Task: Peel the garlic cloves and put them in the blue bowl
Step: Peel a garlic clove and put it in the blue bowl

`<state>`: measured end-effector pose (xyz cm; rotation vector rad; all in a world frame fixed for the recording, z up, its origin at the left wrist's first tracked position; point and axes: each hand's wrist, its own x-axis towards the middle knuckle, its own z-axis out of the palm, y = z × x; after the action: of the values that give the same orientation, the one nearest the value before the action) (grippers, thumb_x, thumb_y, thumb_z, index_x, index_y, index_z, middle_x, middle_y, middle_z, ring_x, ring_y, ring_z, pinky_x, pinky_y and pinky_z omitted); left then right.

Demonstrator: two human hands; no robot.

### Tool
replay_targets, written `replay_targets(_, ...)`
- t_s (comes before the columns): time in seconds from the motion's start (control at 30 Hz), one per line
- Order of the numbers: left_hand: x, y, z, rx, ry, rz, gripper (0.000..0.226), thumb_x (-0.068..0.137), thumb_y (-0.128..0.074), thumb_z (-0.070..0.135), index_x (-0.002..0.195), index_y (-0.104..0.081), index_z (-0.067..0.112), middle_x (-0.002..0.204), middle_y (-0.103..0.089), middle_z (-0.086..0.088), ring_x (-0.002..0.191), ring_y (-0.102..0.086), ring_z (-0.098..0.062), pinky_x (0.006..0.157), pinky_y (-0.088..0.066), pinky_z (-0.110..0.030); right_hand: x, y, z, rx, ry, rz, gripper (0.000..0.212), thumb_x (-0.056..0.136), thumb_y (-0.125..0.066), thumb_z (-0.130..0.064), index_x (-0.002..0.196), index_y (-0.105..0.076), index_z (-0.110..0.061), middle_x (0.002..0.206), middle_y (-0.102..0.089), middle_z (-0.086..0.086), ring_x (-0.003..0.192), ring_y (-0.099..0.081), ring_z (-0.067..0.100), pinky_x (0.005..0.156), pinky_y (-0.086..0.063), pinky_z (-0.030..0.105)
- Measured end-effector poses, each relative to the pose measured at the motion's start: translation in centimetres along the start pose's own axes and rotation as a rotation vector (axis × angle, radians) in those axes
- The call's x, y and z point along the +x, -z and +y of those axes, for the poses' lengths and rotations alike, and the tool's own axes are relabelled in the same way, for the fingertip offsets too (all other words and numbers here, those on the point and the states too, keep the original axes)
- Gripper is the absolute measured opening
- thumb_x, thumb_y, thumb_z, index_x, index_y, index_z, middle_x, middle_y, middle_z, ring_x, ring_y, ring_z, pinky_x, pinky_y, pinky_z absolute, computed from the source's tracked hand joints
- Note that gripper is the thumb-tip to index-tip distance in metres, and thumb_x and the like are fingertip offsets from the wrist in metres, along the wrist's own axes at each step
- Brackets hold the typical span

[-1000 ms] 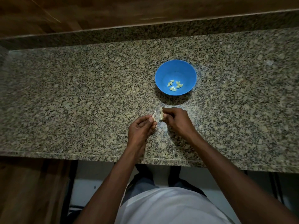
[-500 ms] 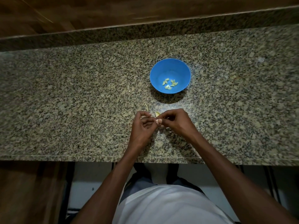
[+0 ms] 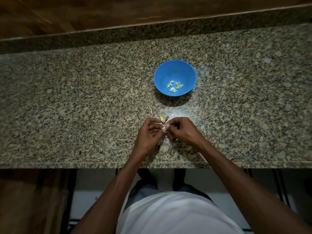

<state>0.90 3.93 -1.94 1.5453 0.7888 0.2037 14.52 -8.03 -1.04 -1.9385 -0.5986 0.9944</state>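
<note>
No writing, label, brand or number can be read anywhere: the blue bowl (image 3: 174,68) beyond the grip is plain, and so is the speckled desk (image 3: 84,98) (dim light, though).

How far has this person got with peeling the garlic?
Partly done. Several peeled pale garlic cloves already lie in the round blue plastic bowl. In hand: the left hand and right hand pinch a small clove between them, apparently stripping its skin. Bits of papery skin lie on the speckled granite counter beside them. Left: finishing this clove and dropping it in; no other unpeeled cloves show.
</note>
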Motion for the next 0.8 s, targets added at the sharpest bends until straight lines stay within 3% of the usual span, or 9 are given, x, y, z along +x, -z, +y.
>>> replay_targets(0.13,0.1,0.0,-0.7,0.041,-0.011,-0.001,0.031,0.09,-0.077,0.003,0.114,-0.06,0.015,0.103,-0.065,-0.021,0.087,-0.063,-0.019,0.08,-0.057,-0.039,0.0,-0.1,0.4,0.123,-0.035,0.022,0.01,0.099,-0.072,-0.016,0.096,-0.079,-0.009,0.078,-0.078,0.01,0.076,-0.077,0.03,0.072,-0.064,0.044)
replay_targets(0.27,0.0,0.0,-1.1,0.05,-0.014,0.024,0.024,0.09,-0.075,0.002,0.107,-0.063,0.013,0.1,-0.066,-0.018,0.087,-0.062,-0.015,0.08,-0.055,-0.031,-0.2,0.2,0.5,-0.02,0.025,0.033,0.022,0.1,-0.062,0.0,0.105,-0.082,-0.009,0.084,-0.08,0.007,0.071,-0.076,0.008,0.067,-0.061,0.025)
replay_targets(0.33,-0.1,0.1,-1.4,0.051,-0.012,0.021,0.022,0.091,-0.073,0.0,0.106,-0.063,0.013,0.099,-0.065,-0.019,0.086,-0.061,-0.016,0.079,-0.054,-0.03,-0.4,0.2,0.5,-0.161,0.088,0.06,0.026,0.097,-0.061,0.001,0.108,-0.082,-0.01,0.088,-0.081,0.006,0.073,-0.076,0.007,0.07,-0.063,0.027)
replay_targets(0.5,-0.3,0.2,-1.7,0.056,-0.016,0.032,0.019,0.09,-0.076,0.003,0.103,-0.065,0.012,0.092,-0.067,-0.011,0.082,-0.062,-0.015,0.077,-0.054,-0.03,-0.9,-0.3,1.0,-0.313,0.232,0.162,0.017,0.091,-0.076,-0.012,0.107,-0.084,-0.012,0.103,-0.081,0.006,0.089,-0.076,0.014,0.082,-0.063,0.035)
replay_targets(0.63,-0.4,0.0,-1.3,0.086,-0.024,0.072,0.029,0.085,-0.088,0.022,0.101,-0.065,0.014,0.087,-0.072,-0.009,0.08,-0.069,-0.015,0.072,-0.06,-0.033,-1.0,-0.5,0.5,-0.176,0.216,0.114,0.012,0.092,-0.079,-0.019,0.103,-0.085,-0.016,0.098,-0.08,-0.003,0.08,-0.069,-0.006,0.073,-0.055,0.013)
replay_targets(0.8,-0.4,-0.1,-0.8,0.175,-0.051,0.098,0.036,0.087,-0.083,0.013,0.11,-0.056,0.018,0.084,-0.074,-0.003,0.078,-0.072,-0.017,0.07,-0.06,-0.03,-0.8,-0.6,0.4,-0.081,0.125,0.007,0.012,0.089,-0.083,-0.022,0.1,-0.085,-0.019,0.09,-0.081,-0.006,0.081,-0.075,0.001,0.071,-0.056,0.016)
